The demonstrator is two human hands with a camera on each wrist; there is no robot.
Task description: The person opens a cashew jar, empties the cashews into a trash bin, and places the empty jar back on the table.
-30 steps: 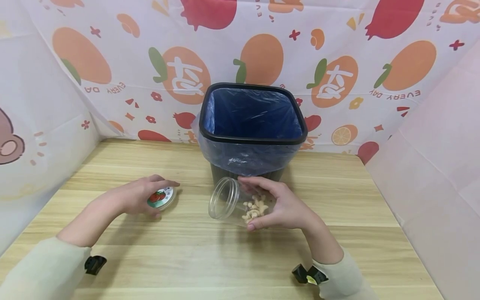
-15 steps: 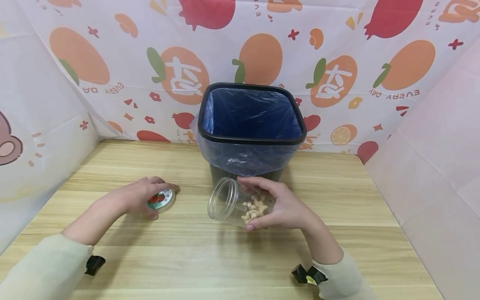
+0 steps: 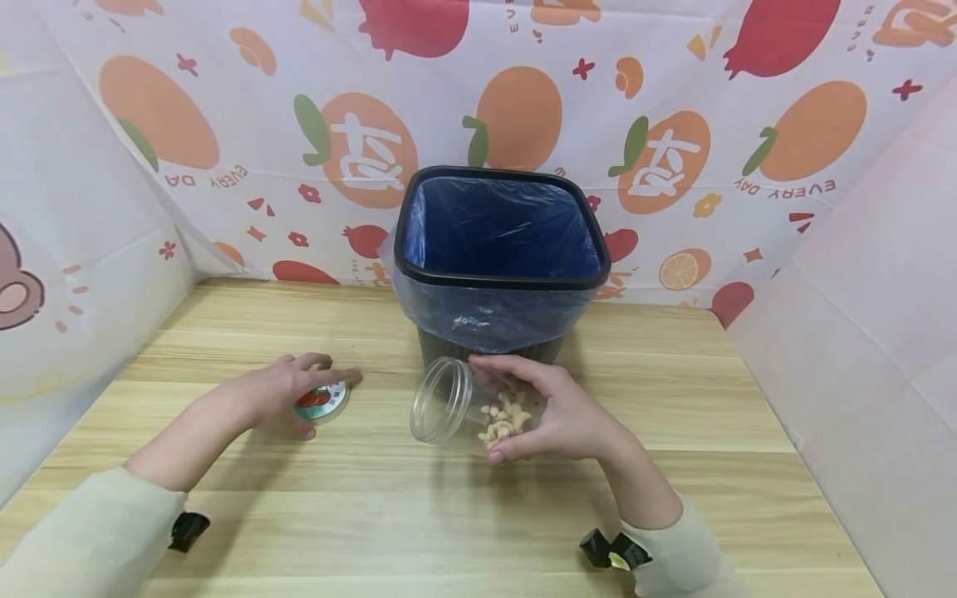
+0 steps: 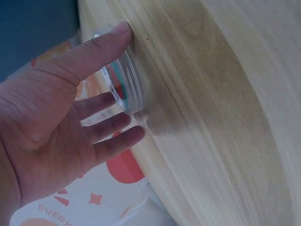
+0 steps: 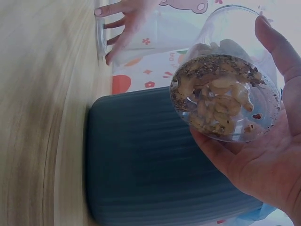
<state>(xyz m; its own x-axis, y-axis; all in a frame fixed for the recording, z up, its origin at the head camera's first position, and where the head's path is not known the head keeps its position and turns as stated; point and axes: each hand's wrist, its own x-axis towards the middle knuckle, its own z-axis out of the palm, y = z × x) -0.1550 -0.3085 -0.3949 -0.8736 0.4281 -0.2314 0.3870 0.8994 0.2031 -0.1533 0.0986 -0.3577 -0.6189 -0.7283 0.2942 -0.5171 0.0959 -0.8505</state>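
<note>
In the head view my right hand [image 3: 564, 415] grips a clear plastic jar [image 3: 465, 403] lying tilted on its side, its uncovered mouth facing left. Cashews [image 3: 504, 415] lie in the jar's base end; the right wrist view also shows dark crumbs [image 5: 214, 63] among them. My left hand [image 3: 280, 394] is over a round lid [image 3: 329, 404] with a red fruit picture, which lies on the table. Seen from the left wrist, thumb and extended fingers spread around the lid [image 4: 136, 94], with the thumb tip right at its edge. The palm faces the lid.
A dark bin [image 3: 503, 281] with a translucent liner [image 3: 478, 316] stands just behind the jar. The wooden table [image 3: 359, 515] is enclosed at the back and sides by fruit-printed cloth [image 3: 449, 100].
My left hand has settled slightly lower over the lid. The right hand and jar have shifted a little left and nearer; the lid and bin stay put.
</note>
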